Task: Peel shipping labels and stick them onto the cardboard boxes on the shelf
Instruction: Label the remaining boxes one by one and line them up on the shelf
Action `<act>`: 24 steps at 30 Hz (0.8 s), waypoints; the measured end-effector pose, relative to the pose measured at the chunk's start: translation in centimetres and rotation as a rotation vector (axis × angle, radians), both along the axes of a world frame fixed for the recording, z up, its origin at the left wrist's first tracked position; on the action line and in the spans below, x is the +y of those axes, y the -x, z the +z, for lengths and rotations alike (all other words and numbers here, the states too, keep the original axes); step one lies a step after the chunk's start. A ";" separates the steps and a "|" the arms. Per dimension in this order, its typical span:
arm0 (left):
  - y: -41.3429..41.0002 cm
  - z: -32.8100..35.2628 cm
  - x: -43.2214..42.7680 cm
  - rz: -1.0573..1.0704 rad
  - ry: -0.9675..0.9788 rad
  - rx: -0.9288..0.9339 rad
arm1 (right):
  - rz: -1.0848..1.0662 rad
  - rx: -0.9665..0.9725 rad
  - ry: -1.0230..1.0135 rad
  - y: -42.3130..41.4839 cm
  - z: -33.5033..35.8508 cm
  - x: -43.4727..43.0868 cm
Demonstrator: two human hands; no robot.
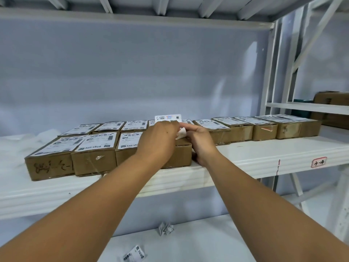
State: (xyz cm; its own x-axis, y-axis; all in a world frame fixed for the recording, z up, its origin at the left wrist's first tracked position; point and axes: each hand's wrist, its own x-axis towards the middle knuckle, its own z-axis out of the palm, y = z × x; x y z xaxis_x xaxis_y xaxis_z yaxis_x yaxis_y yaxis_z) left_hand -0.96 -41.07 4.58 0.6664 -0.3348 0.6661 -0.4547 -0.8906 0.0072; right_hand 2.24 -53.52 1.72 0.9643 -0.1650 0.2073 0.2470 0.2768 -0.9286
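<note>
Over front box (181,154) on shelf (264,154), L hand (158,141) & R hand (199,145) both pinch 1 label (168,118).

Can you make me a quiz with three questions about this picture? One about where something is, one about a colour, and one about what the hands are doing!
1. Where is the crumpled white paper scrap?
A) on the top shelf
B) on the lower white shelf
C) on the wall

2. What colour are the rectangular cardboard boxes?
A) brown
B) green
C) pink

3. What is happening with the white shipping label?
A) stuck flat on a box
B) lying on the floor
C) held upright by the left hand and right hand

Answers:
1 B, it lies below the shelf with the boxes.
2 A, their sides are plain brown.
3 C, it stands up above the fingers of both hands.
</note>
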 end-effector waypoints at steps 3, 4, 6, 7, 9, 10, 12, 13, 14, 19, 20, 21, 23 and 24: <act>0.0 -0.7 -0.1 0.023 -0.117 -0.066 | 0.031 -0.002 0.004 -0.1 0.0 0.1; -0.1 -0.7 0.0 0.021 -0.093 -0.058 | 0.039 -0.009 0.029 -0.2 -0.1 0.1; -0.2 -0.5 0.5 -0.009 0.070 -0.023 | 0.032 -0.022 0.084 -0.3 -0.2 0.1; -0.3 -0.4 0.7 -0.034 0.182 -0.009 | 0.016 -0.025 0.106 -0.3 -0.2 0.1; -0.8 0.1 0.9 -0.076 0.379 0.036 | -0.010 -0.039 0.128 -0.2 -0.1 0.0; -1.1 0.4 1.0 -0.089 0.457 0.070 | -0.015 -0.049 0.129 -0.2 -0.1 0.0; -1.7 1.1 1.1 -0.113 0.603 0.112 | -0.008 -0.071 0.127 -0.2 -0.1 0.0; -1.9 1.4 1.1 -0.120 0.645 0.113 | -0.004 -0.083 0.128 -0.2 -0.1 0.1; -2.0 1.8 1.2 -0.127 0.648 0.095 | -0.005 -0.090 0.129 -0.3 -0.1 0.1; -1.5 2.7 1.5 -0.193 0.174 -0.149 | 0.012 -0.099 0.115 -0.6 -0.4 0.0; -1.4 2.6 1.4 -0.203 0.078 -0.146 | 0.023 -0.119 0.113 -0.6 -0.4 0.0; -1.2 2.3 1.3 -0.200 -0.005 -0.143 | 0.035 -0.137 0.098 -0.5 -0.4 0.0; -1.1 1.3 1.2 -0.183 -0.117 -0.142 | 0.042 -0.127 0.071 -0.2 -0.3 0.0; -1.2 0.8 1.3 -0.180 -0.150 -0.136 | 0.039 -0.105 0.074 -0.1 -0.2 0.0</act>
